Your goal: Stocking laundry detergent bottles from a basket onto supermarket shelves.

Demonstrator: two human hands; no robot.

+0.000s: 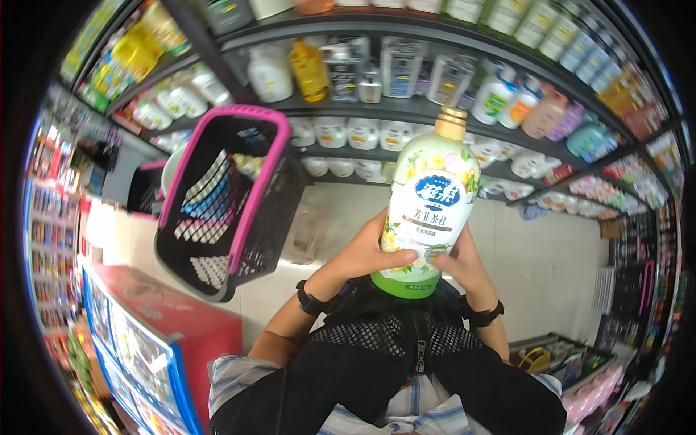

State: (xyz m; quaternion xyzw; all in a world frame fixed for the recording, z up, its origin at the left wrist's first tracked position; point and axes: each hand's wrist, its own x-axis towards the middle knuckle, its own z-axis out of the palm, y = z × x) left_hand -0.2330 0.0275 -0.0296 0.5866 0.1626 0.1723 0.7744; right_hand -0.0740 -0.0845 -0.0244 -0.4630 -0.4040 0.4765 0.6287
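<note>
A large body-wash bottle (429,190) with a gold cap, a flowered white-green body and a green base stands nearly upright before my chest. Its front label, which bears writing, faces me. My left hand (375,250) wraps the lower left side, thumb across the front. From the other side, my right hand (462,255) grips the lower right, its thumb also on the front. The fingers behind the bottle are hidden. To the left is a black shopping basket (283,217) with a pink rim, apart from both hands.
Ahead, dark shelves (348,109) hold rows of pump bottles (495,95) and white jugs (361,133). A red chest freezer (206,326) with a blue-framed top stands at lower left. Pale floor tiles (522,250) show to the right, with a low display bin (565,353) at lower right.
</note>
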